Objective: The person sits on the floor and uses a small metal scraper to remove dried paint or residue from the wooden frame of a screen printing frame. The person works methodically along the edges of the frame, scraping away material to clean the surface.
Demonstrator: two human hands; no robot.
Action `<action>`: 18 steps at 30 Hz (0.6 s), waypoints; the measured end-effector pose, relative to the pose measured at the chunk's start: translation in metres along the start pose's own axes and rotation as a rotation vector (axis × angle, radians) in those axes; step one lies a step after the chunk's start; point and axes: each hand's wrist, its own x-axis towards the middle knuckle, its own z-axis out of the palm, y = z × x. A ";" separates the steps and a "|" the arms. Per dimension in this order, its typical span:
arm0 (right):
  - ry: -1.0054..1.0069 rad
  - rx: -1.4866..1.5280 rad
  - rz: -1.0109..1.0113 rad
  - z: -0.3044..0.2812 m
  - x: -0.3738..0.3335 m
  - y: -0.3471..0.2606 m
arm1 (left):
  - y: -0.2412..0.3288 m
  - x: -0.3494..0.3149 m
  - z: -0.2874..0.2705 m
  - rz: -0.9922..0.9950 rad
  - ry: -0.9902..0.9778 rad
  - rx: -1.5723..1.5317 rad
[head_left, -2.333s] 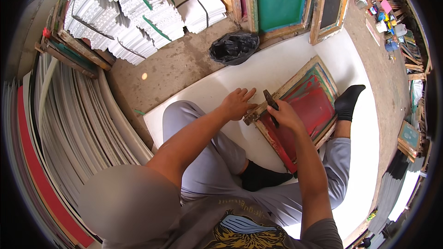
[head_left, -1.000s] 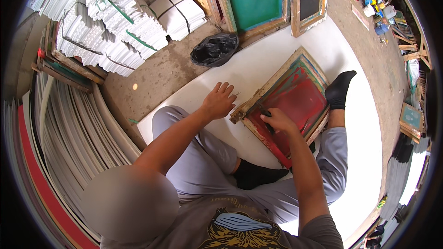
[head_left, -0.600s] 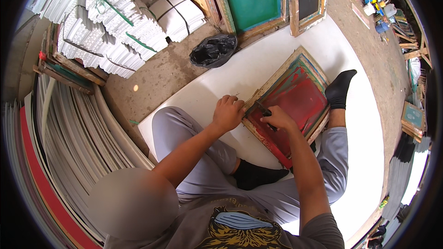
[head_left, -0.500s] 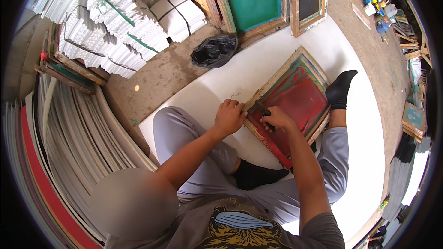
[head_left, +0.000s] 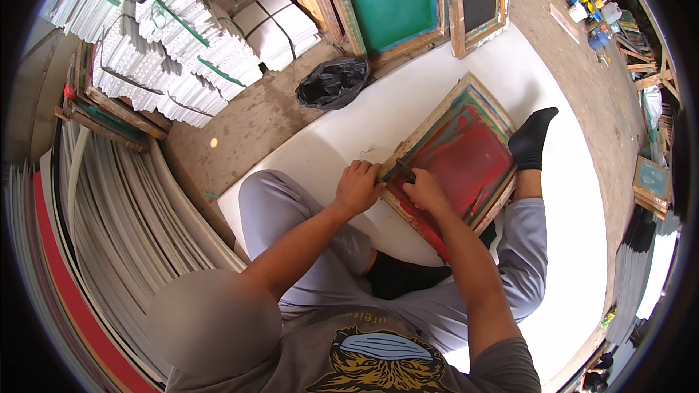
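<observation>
A wooden screen-printing frame (head_left: 435, 118) lies tilted across the white sheet between my legs, its mesh smeared red with green and blue edges. My left hand (head_left: 359, 186) rests at the frame's near left corner with its fingers bent over the wood; whether they pinch some small thing there is hidden. Wrapped in my right hand (head_left: 426, 191) is a dark tool that looks like pliers (head_left: 406, 170). Its head reaches left over the frame's edge, close to my left fingertips.
A black plastic bag (head_left: 333, 83) sits open beyond the sheet (head_left: 291, 149). Bundled white stacks (head_left: 196, 51) stand at far left, with long curved boards (head_left: 131, 204) nearer. More frames, one with green mesh (head_left: 389, 0), lean at the back. Paint containers (head_left: 599, 40) clutter the far right.
My right hand and the pliers-like tool have moved slightly left and up, toward the frame's edge and my left hand. The tool's head now lies flatter across the wood. My left hand stays put.
</observation>
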 end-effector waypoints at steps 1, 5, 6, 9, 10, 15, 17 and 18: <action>0.095 -0.094 -0.098 0.004 -0.001 0.002 | 0.000 0.001 0.000 -0.001 -0.002 0.001; 0.029 -0.314 0.058 -0.001 -0.009 -0.018 | 0.001 0.000 -0.003 -0.021 -0.031 0.000; 0.026 -0.357 0.063 -0.002 -0.010 -0.022 | 0.000 0.000 -0.003 -0.017 -0.009 -0.008; 0.011 -0.464 0.040 -0.005 -0.015 -0.033 | -0.002 0.003 -0.001 -0.050 0.063 -0.094; 0.004 -0.496 0.025 -0.005 -0.018 -0.038 | -0.002 0.007 -0.001 -0.090 0.093 -0.161; 0.003 -0.521 -0.129 -0.001 -0.024 -0.072 | -0.027 0.021 0.001 -0.459 -0.072 -0.758; -0.039 -0.495 -0.123 -0.006 -0.022 -0.078 | -0.030 0.024 -0.006 -0.622 -0.159 -1.109; -0.068 -0.478 -0.113 -0.009 -0.021 -0.082 | -0.034 0.024 -0.006 -0.628 -0.155 -1.110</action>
